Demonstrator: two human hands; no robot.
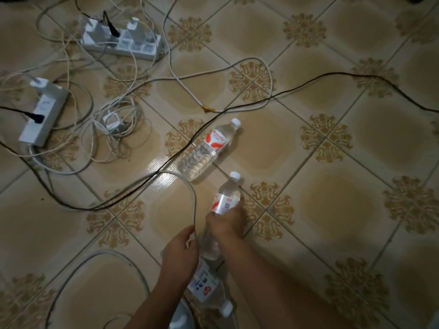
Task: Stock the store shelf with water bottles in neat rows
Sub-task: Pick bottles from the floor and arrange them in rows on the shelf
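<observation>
The floor tiles point(261, 143) are showing tan with brown flower shapes at the corners. The clear bottle point(206, 148) is wearing a white cap and a red-and-white label. The power strips point(123, 41) are looking white.

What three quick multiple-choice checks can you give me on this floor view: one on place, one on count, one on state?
1. Where does the free water bottle lie?
A. On a shelf
B. On the tiled floor, beside the black cable
C. In a crate

2. How many bottles are in view?
A. One
B. Three
C. Six

3. What is the right hand doing?
A. Gripping a bottle around its middle
B. Hanging empty
C. Pulling a plug

Answers: 1 B, it lies on its side on the tiles next to the cable. 2 B, one lies free, one is held, and a third shows between the forearms. 3 A, its fingers wrap the bottle below the label; the left hand is at a grey cable.
</observation>
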